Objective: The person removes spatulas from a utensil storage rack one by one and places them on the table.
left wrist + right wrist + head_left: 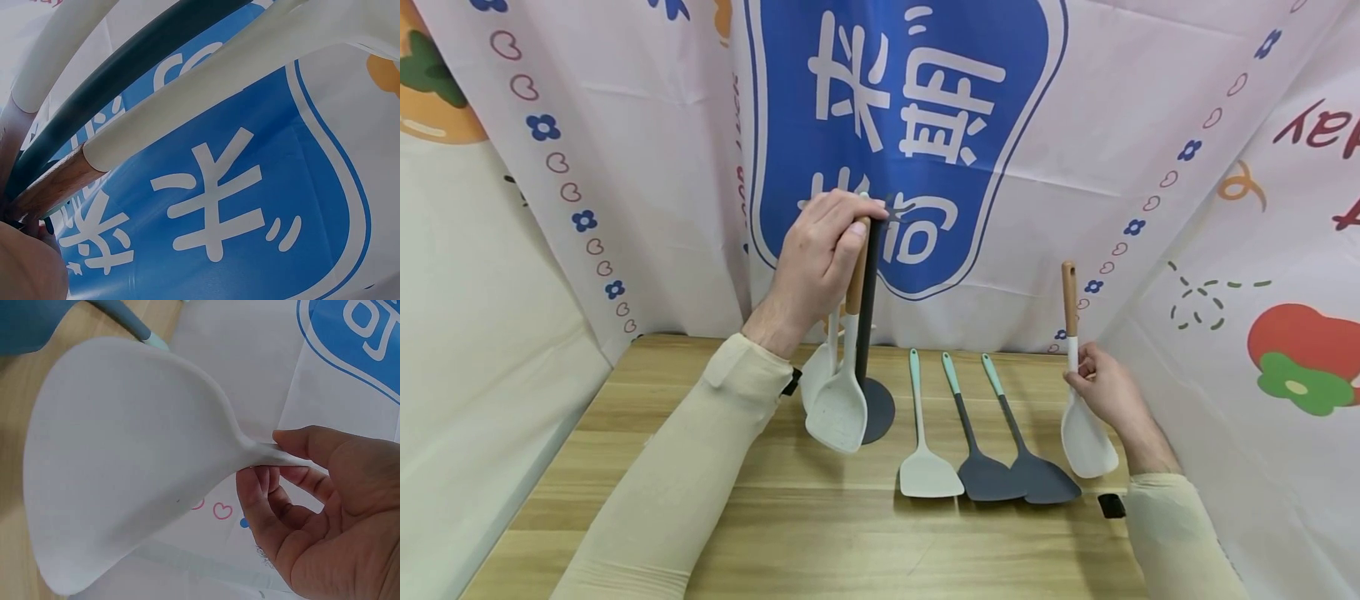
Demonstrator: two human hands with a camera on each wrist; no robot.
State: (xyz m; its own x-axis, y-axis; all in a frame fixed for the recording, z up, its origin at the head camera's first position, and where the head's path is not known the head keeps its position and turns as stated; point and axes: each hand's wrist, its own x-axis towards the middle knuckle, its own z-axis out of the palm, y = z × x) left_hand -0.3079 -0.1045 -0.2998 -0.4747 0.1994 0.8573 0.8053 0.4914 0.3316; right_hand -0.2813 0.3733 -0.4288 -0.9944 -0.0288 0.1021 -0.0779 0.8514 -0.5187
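At the right, my right hand (pixel 1108 383) pinches a white spatula (pixel 1086 442) low on its shaft, between thumb and fingers. Its wooden handle points up and its broad white head hangs down. The right wrist view shows that head large, with the thumb (pixel 300 440) on the shaft just behind it. My left hand (pixel 823 250) grips the top of a dark utensil stand (pixel 867 325), thumb against a wooden handle end. A white wooden-handled utensil (pixel 838 412) hangs there, with another pale one (pixel 814 375) partly hidden behind it.
Between the hands, a white turner (pixel 928 475) with a mint handle lies on the wooden table (pixel 820 533). Two dark grey turners, one in the middle (pixel 988 479) and one further right (pixel 1048 481), lie beside it with heads overlapping. A printed cloth (pixel 1075 125) hangs behind.
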